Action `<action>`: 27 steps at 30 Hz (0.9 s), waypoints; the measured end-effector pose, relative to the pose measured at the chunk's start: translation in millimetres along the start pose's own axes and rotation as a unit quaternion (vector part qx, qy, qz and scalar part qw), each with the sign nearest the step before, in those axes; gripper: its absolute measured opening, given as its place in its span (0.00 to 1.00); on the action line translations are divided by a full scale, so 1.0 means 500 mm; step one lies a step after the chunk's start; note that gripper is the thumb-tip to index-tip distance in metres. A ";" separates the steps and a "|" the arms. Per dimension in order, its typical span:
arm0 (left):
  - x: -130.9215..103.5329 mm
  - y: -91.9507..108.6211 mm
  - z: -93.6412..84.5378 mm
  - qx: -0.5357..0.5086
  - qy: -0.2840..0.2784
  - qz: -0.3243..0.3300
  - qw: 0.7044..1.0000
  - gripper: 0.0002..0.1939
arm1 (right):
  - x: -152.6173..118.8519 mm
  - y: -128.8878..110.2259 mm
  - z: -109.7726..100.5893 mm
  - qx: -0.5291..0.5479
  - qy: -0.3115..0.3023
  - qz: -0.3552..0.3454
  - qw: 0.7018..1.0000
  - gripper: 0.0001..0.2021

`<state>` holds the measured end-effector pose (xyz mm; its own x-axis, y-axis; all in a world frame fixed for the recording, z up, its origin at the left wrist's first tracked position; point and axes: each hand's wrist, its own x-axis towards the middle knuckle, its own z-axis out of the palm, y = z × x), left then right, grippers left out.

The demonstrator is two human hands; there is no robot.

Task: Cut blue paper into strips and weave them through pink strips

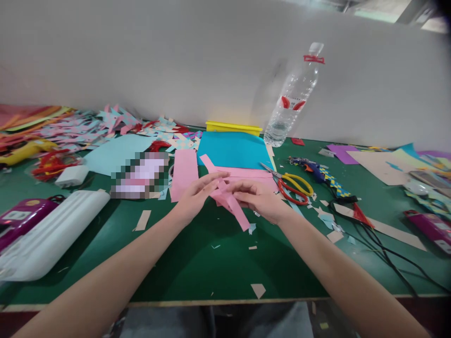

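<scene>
Both hands hold a pink folded paper strip piece above the table's middle, its strips crossing and one end pointing down to the right. My left hand pinches it from the left with fingertips on top. My right hand grips it from the right with curled fingers. Behind the hands lie more pink paper and a blue sheet. Scissors with red and yellow handles rest just right of the paper, blades toward the blue sheet.
A tilted water bottle leans on the grey wall. To the left are a blurred-out phone, a white long case, a purple device and heaped paper strips. Black cables and paper scraps lie rightward and in front.
</scene>
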<state>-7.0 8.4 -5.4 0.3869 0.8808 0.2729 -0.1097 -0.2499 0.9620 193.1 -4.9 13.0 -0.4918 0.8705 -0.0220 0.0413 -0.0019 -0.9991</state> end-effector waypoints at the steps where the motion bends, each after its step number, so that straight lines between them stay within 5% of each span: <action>1: -0.001 0.000 0.001 -0.024 0.002 -0.010 1.000 0.17 | 0.004 -0.004 0.002 -0.004 -0.021 -0.006 1.000 0.11; 9: -0.005 0.007 -0.002 -0.136 0.019 -0.091 0.986 0.22 | 0.038 -0.006 0.009 -0.029 -0.134 -0.079 0.987 0.17; 19: -0.008 0.007 -0.002 -0.082 -0.024 -0.102 0.991 0.26 | 0.014 0.041 0.040 0.057 -0.073 -0.060 0.994 0.12; 27: 0.004 -0.006 -0.008 -0.057 0.062 -0.076 0.994 0.29 | 0.023 0.042 0.030 0.050 0.039 -0.020 0.998 0.14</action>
<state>-9.4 12.7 -7.5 0.2928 0.9491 0.1162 -0.1643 -0.0698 0.9839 175.3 -2.4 -8.9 -0.4219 0.9065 0.0176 -0.0663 -0.0115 -0.9977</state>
